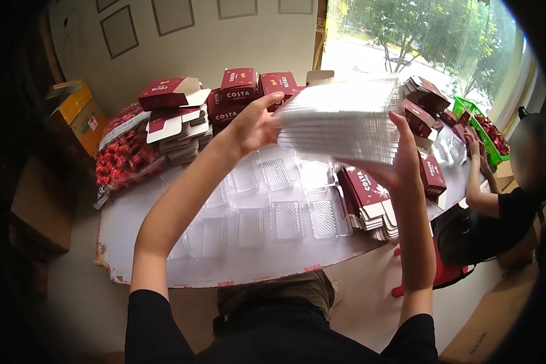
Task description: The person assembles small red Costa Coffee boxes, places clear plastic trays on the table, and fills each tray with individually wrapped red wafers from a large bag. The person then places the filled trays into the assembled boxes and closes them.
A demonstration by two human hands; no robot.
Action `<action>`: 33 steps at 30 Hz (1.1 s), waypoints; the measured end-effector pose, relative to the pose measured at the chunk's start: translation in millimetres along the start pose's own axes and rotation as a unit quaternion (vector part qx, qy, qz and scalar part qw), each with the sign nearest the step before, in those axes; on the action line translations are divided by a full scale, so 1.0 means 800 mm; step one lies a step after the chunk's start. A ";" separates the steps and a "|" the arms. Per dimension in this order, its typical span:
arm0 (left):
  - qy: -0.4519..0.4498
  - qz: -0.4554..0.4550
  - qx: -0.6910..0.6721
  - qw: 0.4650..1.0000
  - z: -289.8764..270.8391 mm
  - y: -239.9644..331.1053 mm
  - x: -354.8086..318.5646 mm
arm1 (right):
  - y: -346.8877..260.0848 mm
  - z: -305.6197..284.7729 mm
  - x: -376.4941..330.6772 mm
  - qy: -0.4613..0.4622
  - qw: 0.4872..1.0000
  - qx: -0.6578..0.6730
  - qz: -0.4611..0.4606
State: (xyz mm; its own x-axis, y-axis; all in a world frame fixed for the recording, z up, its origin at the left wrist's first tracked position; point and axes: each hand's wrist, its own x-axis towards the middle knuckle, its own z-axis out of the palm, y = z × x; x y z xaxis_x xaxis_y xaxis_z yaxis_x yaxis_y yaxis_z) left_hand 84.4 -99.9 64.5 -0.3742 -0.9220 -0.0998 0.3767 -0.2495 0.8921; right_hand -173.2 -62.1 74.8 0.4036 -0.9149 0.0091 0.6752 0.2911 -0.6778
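Black sleeves and bare forearms rising from the lower edge, both lifted clear of the surface [164, 267]. Left hand [253, 124] at upper centre, fingers closed round the left end of a thick stack of clear plastic trays [340, 118], thumb on the near face. Right hand [403, 158] curled under and behind the right end, fingers reaching up the far side; both hands clamped on it. Stack held in the air at upper centre, long axis running left to right across the frame, tilted slightly, spanning the gap between the two hands, neither hand nearer its middle. Directly below, single clear trays [285, 218] laid out in rows on the white surface, well apart from the raised stack. Flat red cartons [370, 200] heaped just below the right hand, at the surface's right edge. Folded red boxes [236, 91] piled along the far side, a bag of red wrapped sweets [124, 151] at the left. Another person's hands [473, 148] at work at the far right beside a green crate [485, 130].
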 end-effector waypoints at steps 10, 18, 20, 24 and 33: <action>0.054 -0.115 0.053 0.990 -0.010 -0.059 0.160 | -0.032 -0.111 0.140 0.187 0.945 -0.258 -0.081; 0.029 -0.155 -0.026 0.987 -0.051 -0.106 0.245 | -0.003 -0.109 0.131 0.193 0.929 -0.301 -0.095; -0.039 -0.146 -0.071 0.986 -0.081 -0.129 0.276 | 0.004 -0.079 0.126 0.206 0.899 -0.372 -0.101; -0.052 -0.164 -0.112 0.979 -0.067 -0.138 0.271 | 0.004 -0.106 0.138 0.146 0.869 -0.441 -0.171; 0.007 -0.062 0.158 0.986 -0.075 -0.057 0.040 | 0.023 -0.110 0.126 0.156 0.841 -0.482 -0.190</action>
State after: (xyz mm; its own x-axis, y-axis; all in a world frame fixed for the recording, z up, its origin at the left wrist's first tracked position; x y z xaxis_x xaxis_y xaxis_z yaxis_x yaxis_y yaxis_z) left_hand 106.0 -135.5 -5.4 -0.3891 -0.8942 -0.2211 0.0457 -0.2585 0.9649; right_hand -174.8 -173.7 -1.3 -0.0118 -0.9632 0.2686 -0.1554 -0.2636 -0.9520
